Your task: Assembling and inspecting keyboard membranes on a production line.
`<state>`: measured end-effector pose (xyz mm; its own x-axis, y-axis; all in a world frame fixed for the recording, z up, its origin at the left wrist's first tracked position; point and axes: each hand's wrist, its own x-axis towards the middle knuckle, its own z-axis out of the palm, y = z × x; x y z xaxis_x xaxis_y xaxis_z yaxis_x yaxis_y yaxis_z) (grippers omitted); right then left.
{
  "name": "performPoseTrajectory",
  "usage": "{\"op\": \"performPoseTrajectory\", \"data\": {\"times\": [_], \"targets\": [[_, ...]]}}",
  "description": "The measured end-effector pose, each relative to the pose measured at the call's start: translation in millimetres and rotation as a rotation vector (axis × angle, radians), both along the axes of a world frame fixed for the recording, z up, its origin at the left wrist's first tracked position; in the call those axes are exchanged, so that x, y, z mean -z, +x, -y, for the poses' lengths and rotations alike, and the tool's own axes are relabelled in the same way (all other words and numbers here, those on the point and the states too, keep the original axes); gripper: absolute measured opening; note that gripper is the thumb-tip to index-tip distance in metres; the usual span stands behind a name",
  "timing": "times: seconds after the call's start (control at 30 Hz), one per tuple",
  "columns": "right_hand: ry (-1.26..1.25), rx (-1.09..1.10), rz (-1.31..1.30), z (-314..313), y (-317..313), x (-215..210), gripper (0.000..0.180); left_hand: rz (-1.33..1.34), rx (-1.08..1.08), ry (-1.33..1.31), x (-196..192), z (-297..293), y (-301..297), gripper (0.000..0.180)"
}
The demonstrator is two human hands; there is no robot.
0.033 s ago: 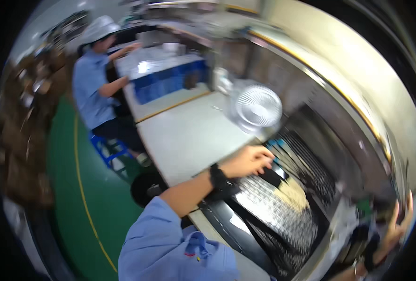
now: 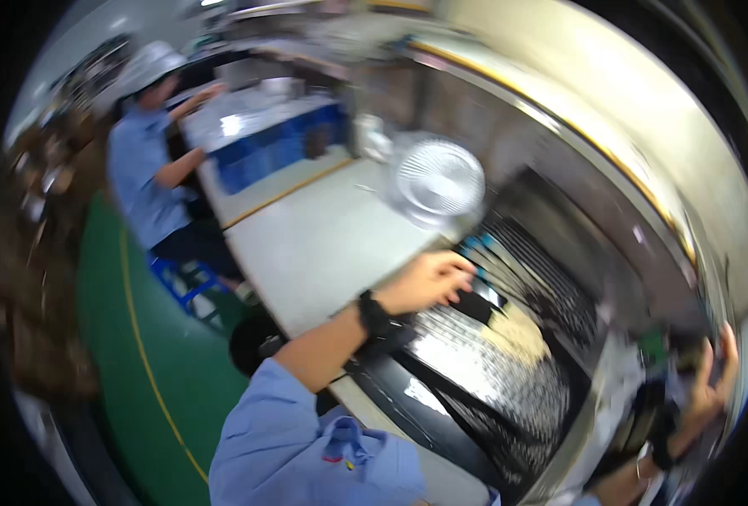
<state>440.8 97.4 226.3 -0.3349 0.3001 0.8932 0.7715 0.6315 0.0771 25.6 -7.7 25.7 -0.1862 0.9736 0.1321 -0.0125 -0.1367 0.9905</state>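
My left hand [image 2: 428, 280], with a black band at its wrist, hovers over the far-left part of a black tray. Its fingers are loosely bent and apart, and I see nothing between them. Next to the fingertips lies a flat black piece [image 2: 477, 306]. Beside that are a pale beige patch [image 2: 517, 336] and dark cables with blue ends [image 2: 477, 244]. A shiny, bumpy silvery sheet [image 2: 466, 363] covers the tray's middle. At the far right my right hand [image 2: 711, 384] is raised with fingers spread, holding nothing visible, near a pale upright edge. Blur hides fine detail.
A round clear ribbed lid or dish [image 2: 438, 179] sits on the white table [image 2: 306, 244]. A co-worker in a blue shirt and white cap [image 2: 146, 160] sits on a blue stool [image 2: 184, 282] beside blue bins [image 2: 277, 156]. A yellow-edged shelf [image 2: 551, 122] runs above the bench.
The whole view has shifted slightly, moving the scene left in the picture. Both hands keep nearly the same pose and place over the bench.
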Motion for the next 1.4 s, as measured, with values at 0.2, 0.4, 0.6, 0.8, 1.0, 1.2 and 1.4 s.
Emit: {"op": "performPoseTrajectory", "data": {"times": [0.2,0.4,0.6,0.8,1.0,1.2,1.4], "targets": [[-0.721,-0.456,0.153,-45.7,-97.0,89.2,0.022,-0.021,-0.122,-0.021,9.8,11.3,-11.0,0.024],[-0.689,-0.463,0.345,-133.6,-114.5,206.8,0.045,-0.064,-0.11,-0.05,6.5,0.1,3.5,0.023],[-0.645,-0.487,0.488,-161.7,-144.7,232.8,0.052,-0.075,-0.131,-0.073,9.6,6.9,2.4,0.023],[-0.504,-0.485,0.593,-163.1,-149.2,220.5,0.034,-0.172,-0.126,-0.075,6.4,7.3,4.0,0.023],[-0.436,-0.384,0.477,-169.2,-143.9,198.3,0.03,-0.216,-0.134,-0.066,0.0,1.8,6.0,0.024],[-0.65,-0.699,0.079,-129.8,-132.3,110.0,0.018,-0.112,-0.197,-0.011,7.6,3.2,8.3,0.029],[-1.666,-0.857,0.024,-104.0,-121.0,91.0,0.016,0.503,0.044,0.148,13.9,5.9,5.7,0.073]]}}
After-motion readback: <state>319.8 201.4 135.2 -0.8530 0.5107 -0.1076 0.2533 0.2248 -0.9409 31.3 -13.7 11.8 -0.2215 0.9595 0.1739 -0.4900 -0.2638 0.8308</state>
